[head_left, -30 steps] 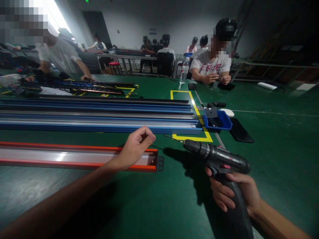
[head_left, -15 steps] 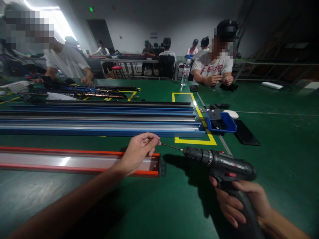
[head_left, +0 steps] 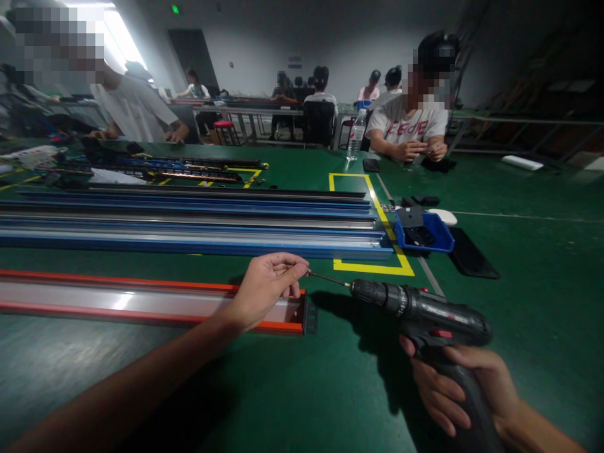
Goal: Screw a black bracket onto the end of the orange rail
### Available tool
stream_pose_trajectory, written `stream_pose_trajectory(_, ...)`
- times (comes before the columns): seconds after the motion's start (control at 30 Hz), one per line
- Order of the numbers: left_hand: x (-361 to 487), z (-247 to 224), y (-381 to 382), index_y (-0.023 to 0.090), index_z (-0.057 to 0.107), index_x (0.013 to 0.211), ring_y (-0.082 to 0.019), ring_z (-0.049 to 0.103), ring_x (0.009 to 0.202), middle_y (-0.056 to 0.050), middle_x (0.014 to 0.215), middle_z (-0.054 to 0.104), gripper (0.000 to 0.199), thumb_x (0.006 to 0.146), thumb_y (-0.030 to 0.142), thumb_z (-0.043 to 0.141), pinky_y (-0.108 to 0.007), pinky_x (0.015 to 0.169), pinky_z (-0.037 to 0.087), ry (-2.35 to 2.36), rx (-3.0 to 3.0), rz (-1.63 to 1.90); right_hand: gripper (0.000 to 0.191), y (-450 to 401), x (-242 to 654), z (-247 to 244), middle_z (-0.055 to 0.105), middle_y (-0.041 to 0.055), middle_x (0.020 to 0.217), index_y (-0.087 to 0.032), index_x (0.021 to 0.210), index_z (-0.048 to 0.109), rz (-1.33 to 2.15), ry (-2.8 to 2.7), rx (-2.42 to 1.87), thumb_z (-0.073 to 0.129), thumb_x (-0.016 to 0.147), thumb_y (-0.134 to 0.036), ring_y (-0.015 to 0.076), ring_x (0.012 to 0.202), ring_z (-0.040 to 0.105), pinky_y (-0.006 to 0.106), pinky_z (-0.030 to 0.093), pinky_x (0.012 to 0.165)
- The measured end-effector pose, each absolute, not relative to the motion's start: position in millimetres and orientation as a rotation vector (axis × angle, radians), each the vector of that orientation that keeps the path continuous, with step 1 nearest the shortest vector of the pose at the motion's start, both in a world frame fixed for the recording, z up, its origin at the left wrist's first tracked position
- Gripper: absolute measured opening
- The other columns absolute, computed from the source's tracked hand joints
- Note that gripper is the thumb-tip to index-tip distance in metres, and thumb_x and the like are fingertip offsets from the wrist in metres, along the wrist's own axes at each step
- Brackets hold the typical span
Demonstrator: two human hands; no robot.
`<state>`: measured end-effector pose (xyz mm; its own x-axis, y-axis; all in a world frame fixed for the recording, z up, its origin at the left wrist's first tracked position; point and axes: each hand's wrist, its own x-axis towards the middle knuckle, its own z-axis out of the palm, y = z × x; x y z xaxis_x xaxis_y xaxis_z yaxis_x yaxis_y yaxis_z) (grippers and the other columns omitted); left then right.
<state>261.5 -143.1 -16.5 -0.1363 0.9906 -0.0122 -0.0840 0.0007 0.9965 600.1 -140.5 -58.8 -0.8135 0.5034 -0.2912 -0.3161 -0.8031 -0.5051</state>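
My right hand is wrapped round the handle of a black cordless drill, whose long thin bit points left. At the bit's tip, the fingers of my left hand are pinched together; whatever small thing they hold is too small to make out. Below that hand lies an orange-edged channel with a pale inside. A black end cap closes its right end, left of the drill and under the bit.
Several blue and black rails lie beyond the channel. Right of them are a blue bin with black parts, a black flat device and yellow tape. A bottle stands farther back, near seated people.
The whole view has shifted slightly, with most things a little farther right. My hands and the drill keep nearly the same pose toward each other.
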Motion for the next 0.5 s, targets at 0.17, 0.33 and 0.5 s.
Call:
stream_pose_trajectory(0.17,260.9,-16.8,-143.9,0.013,0.072,0.093,-0.006,0.061,0.051,-0.005,0.081,0.072,0.024,0.082,0.033,0.079,-0.016,0.044,0.043,1.247,1.087,1.319,0.037,-139.0,601.2,-64.8,0.041,-0.0060,0.052,-0.014,0.110,0.068,2.574,-0.632,-0.412,0.057,0.087,-0.041,0.0093,0.036,0.039,0.028,0.054,0.049)
stream_pose_trajectory(0.33,262.3,-14.3,-143.0,0.013,0.072,0.092,-0.007,0.062,0.053,-0.003,0.074,0.071,0.023,0.082,0.033,0.078,-0.016,0.045,0.044,1.253,1.088,1.308,0.036,-138.8,600.7,-62.2,0.042,-0.0057,0.053,-0.014,0.112,0.068,2.584,-0.638,-0.389,0.057,0.089,-0.040,0.0093,0.038,0.040,0.028,0.054,0.050)
stream_pose_trajectory(0.5,264.8,-11.1,-142.4,0.013,0.071,0.090,-0.007,0.058,0.049,-0.001,0.057,0.066,0.022,0.085,0.033,0.076,-0.015,0.046,0.043,1.278,1.094,1.288,0.038,-138.6,600.9,-62.6,0.041,-0.0057,0.053,-0.014,0.113,0.068,2.587,-0.648,-0.365,0.056,0.089,-0.040,0.0090,0.038,0.038,0.027,0.055,0.050)
